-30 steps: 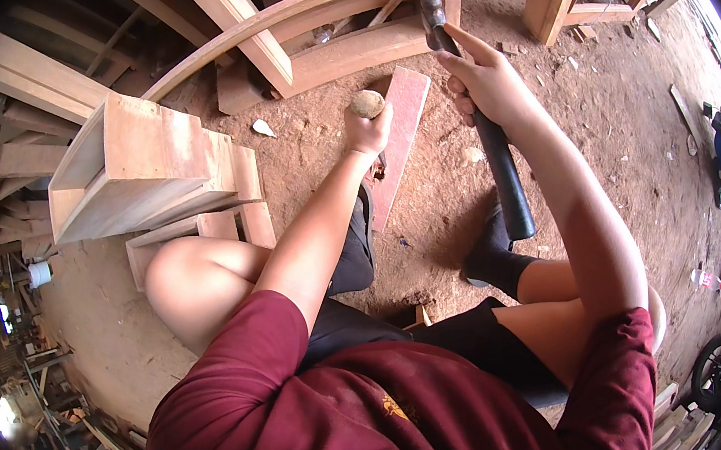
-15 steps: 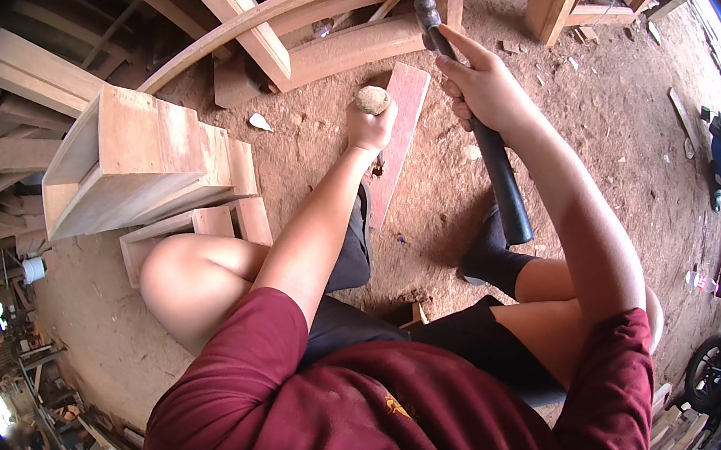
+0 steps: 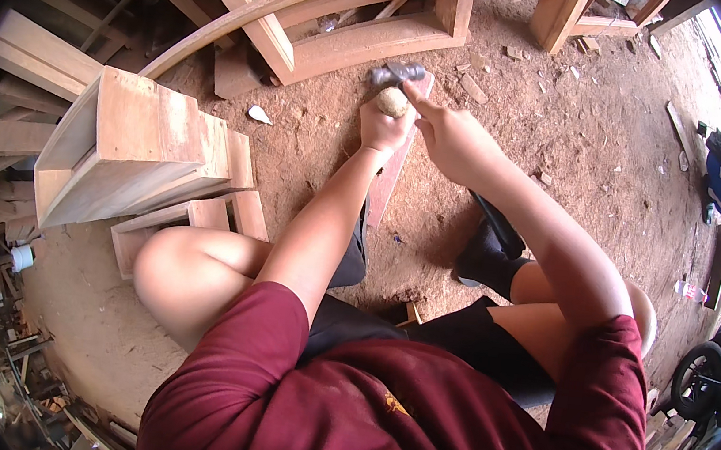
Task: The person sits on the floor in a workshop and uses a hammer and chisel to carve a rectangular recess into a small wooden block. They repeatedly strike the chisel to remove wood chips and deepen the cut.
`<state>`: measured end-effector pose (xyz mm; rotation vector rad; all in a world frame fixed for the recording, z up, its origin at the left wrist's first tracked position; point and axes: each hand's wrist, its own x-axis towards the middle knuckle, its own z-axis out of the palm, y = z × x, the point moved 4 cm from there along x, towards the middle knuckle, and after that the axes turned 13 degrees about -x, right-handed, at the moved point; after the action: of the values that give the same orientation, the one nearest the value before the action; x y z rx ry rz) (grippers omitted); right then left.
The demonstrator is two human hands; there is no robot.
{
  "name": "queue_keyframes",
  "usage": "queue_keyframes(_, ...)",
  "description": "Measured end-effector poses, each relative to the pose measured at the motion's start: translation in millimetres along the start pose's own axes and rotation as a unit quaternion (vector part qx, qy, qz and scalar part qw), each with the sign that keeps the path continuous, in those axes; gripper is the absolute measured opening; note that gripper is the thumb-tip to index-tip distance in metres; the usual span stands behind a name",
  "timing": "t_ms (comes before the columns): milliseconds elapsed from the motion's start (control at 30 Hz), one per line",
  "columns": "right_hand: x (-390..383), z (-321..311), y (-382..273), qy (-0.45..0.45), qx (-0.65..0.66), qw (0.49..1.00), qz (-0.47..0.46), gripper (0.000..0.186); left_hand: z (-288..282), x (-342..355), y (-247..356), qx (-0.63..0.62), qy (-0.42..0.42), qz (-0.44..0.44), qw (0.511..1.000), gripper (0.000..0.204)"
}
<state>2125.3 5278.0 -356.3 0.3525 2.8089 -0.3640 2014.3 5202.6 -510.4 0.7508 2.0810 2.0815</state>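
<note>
1. fingers of the left hand (image 3: 382,130) are closed around a tan, round-topped handle (image 3: 393,102), above a long, flat, reddish wooden board (image 3: 388,189) lying on the brown dirt floor (image 3: 299,142); the handle's lower end is hidden
2. fingers of the right hand (image 3: 461,146) are wrapped on a black-shafted hammer with a grey metal head (image 3: 385,76), index finger stretched toward that head, which shows just beyond the handle's top; i cannot tell if they touch
3. the hammer could glance off the rounded top and catch the left thumb, if it came down off-centre so close to the fist
4. the hammer could twist, if that pointing finger leaves the grip loose
5. the board could skid or rock, as neither hand presses it onto uneven dirt
6. the shaft's near end could knock the dark-covered right foot (image 3: 479,258), if swung low
</note>
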Motion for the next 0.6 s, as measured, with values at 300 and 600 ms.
queue_keyframes(300, 1, 4, -1, 0.083, -0.015, 0.994, -0.074, 0.079, -2, 0, -6, 0.059, -0.008, -0.052, 0.997, 0.013)
queue_keyframes(600, 1, 9, 4, 0.123, 0.049, 0.988, -0.085, 0.065, -7, -2, -6, 0.007, -0.030, -0.025, 0.999, 0.016)
